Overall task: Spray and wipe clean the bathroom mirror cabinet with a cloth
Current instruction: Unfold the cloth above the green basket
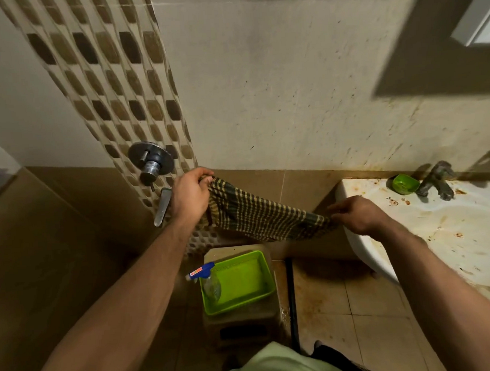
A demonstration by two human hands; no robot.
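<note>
The left hand (192, 195) and right hand (359, 214) are each pinching an end of the dark green-and-yellow checked cloth (265, 215), stretching it mid-frame. The white mirror cabinet (479, 22) is sitting at two o'clock. A slipping pinch could be dropping the cloth onto the stained tiled floor (358, 307).

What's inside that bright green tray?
A clear spray bottle with a blue nozzle sits at the left side of the green tray. The tray bottom beneath the bottle is hidden.
</note>
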